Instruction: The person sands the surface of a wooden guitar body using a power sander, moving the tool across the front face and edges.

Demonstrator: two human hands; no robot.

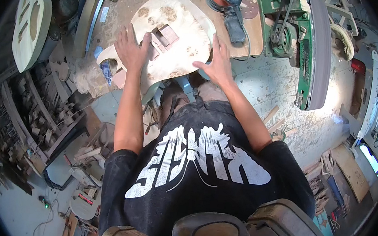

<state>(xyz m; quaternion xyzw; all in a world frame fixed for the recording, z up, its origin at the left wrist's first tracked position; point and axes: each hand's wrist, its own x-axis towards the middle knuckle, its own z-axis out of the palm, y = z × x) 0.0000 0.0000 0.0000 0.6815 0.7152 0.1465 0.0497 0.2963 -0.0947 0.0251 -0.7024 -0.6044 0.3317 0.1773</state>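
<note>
A pale wooden guitar body (183,57) with brown burl patches lies face up at the near edge of the workbench. Rectangular recesses are cut into its middle. My left hand (133,50) rests flat on its left side, fingers stretched and apart, thumb close to the recesses. At the opposite side, my right hand (218,66) touches the rim with its fingers spread and its thumb pointing inward over the near edge. Just beyond that hand an orbital sander (233,20) with an orange and dark body lies on the bench.
The wooden workbench (119,15) carries a perforated sanding disc (249,7) at the back. To the right stands a green belt sander (300,42). Another guitar body (34,26) is at the far left, above racks of wood offcuts (48,110). Dust marks the tiled floor (264,82).
</note>
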